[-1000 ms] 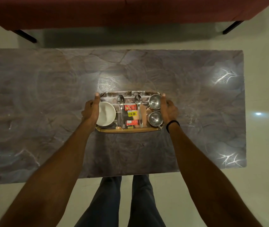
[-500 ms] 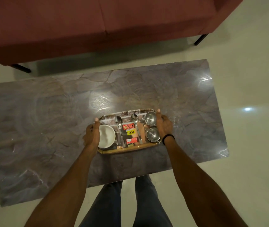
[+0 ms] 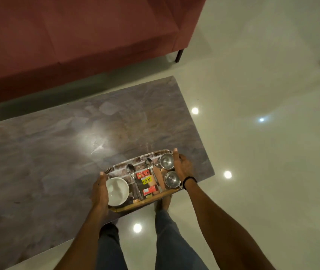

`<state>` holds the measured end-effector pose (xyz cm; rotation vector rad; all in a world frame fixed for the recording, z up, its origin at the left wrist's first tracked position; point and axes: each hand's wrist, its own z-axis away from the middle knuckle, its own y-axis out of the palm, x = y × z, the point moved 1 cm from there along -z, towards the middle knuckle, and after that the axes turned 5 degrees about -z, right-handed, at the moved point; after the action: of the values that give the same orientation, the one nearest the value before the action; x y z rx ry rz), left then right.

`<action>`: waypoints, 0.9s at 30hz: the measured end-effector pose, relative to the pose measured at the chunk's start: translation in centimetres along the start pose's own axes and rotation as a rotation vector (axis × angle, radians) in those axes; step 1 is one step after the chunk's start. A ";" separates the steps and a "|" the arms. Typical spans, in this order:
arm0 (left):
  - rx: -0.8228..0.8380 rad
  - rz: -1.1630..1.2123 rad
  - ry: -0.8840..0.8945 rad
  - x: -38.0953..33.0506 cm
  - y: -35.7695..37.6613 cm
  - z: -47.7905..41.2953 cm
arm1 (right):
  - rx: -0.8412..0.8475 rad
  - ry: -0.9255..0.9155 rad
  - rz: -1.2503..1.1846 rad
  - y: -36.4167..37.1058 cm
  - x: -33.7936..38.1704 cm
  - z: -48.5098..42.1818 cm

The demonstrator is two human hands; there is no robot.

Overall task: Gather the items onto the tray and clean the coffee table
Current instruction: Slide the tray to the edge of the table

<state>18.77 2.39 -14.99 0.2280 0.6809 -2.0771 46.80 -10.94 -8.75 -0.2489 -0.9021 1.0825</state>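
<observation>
You are looking at a tray (image 3: 147, 200) that is showing a brown-and-white marbled base and a honey-tan near rim. On it, a bowl (image 3: 117, 190) is gleaming plain white. The left spoon (image 3: 131, 170), the right spoon (image 3: 149, 163), the far cup (image 3: 166, 161) and the near cup (image 3: 171, 179) are all shining silver-grey. A packet (image 3: 146, 181) is showing red with a yellow price label printed in black. The coffee table (image 3: 57, 152) is showing grey-brown marbling with pale veins and an amber-brown patch. The sofa (image 3: 67, 36) is looking flat dark maroon, the floor (image 3: 262, 152) is glowing glossy cream, your wristband (image 3: 189, 180) is showing black, and your jeans (image 3: 169, 240) are looking dull blue-grey.
</observation>
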 end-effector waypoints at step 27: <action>0.017 0.031 -0.040 0.2 20.3 1.0 | -0.007 0.073 -0.228 -10.5 -11.9 -15.4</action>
<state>35.35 -7.14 -21.93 0.2050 0.6316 -2.0534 63.07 -22.42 -18.41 -0.1851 -0.8474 0.8538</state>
